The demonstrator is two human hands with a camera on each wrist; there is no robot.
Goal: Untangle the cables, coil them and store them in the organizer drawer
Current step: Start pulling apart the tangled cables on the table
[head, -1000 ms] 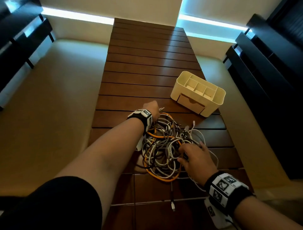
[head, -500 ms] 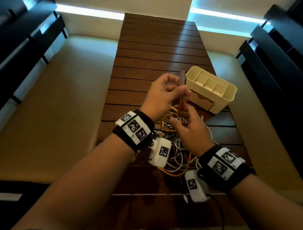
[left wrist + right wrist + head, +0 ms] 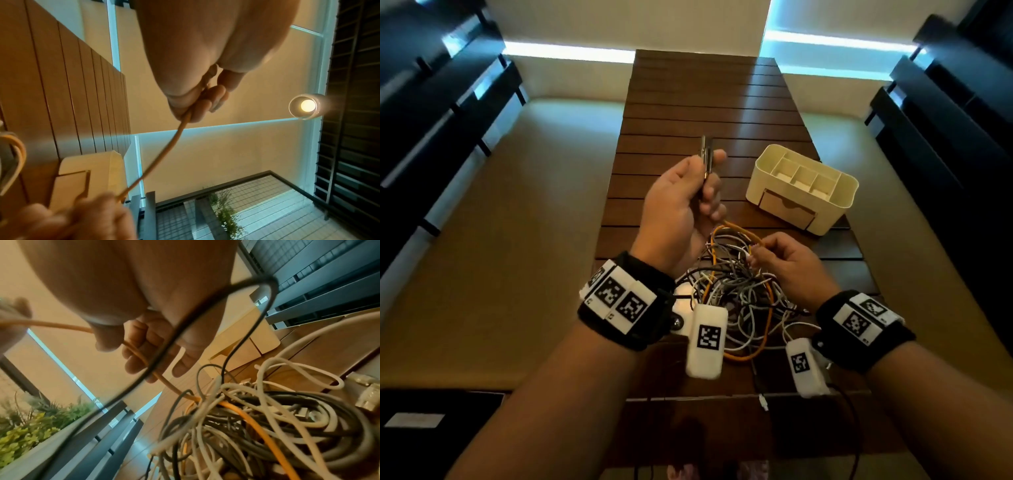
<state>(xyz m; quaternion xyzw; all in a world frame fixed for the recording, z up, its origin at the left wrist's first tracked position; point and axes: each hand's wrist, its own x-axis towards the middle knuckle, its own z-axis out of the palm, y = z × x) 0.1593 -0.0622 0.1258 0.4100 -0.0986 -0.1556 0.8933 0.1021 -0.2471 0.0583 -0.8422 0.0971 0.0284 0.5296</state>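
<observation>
Cables, a tangled heap of white, grey and black cords (image 3: 739, 298) threaded by one orange rubbery cable (image 3: 768, 308), lie on the brown slatted wooden table (image 3: 705, 102) near the cream plastic organizer with its closed drawer (image 3: 787, 207). The left hand (image 3: 681, 205) clamps the orange cable's plug end, raised above the heap; the right hand (image 3: 787, 263) pinches the same cable lower. Light and limp, it probably snags easily; gripping close behind the plug looks safest.
</observation>
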